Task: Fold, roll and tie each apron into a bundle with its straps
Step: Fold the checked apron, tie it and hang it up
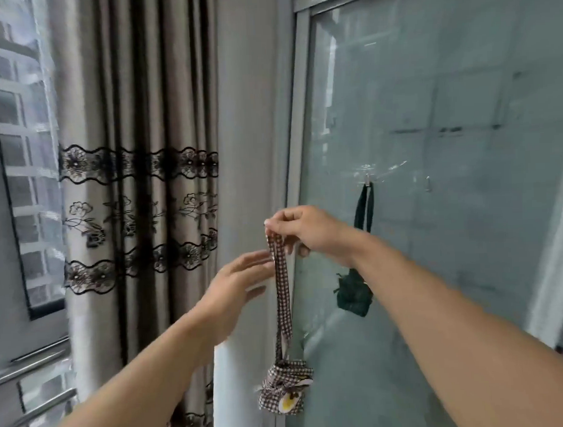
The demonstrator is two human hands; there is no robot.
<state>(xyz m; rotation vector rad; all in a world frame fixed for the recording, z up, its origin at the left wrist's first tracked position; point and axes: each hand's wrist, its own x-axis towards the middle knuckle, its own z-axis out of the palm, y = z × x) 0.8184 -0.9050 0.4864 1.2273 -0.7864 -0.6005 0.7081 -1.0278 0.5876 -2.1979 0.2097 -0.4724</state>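
Strap loop: checked brown-and-white strap [282,293], pinched at its top by the right hand [301,233], hanging straight down, long axis vertical.
Bundle: checked apron bundle [286,392] dangling at the strap's lower end, well below both hands, in front of the glass door [447,143] frame; rolled tight, wrapped with its own strap, a yellow-and-white patch showing low on its face.
Right hand: fingers curled, clamped on the strap's top, raised highest, nearer the hook.
Left hand: [236,286] fingers straight and spread, holding nothing, just left of the strap, fingertips at or almost touching it.
Key relation: empty hook [428,183] on the glass up and to the right of the right hand; likely next a lift of the loop toward it.
Second bundle: dark green bundle [353,295] already hung by its strap from the neighbouring hook [367,177].
Progress: tying seemingly finished, hanging left.
Backdrop: lace-banded curtain [139,186] at left.
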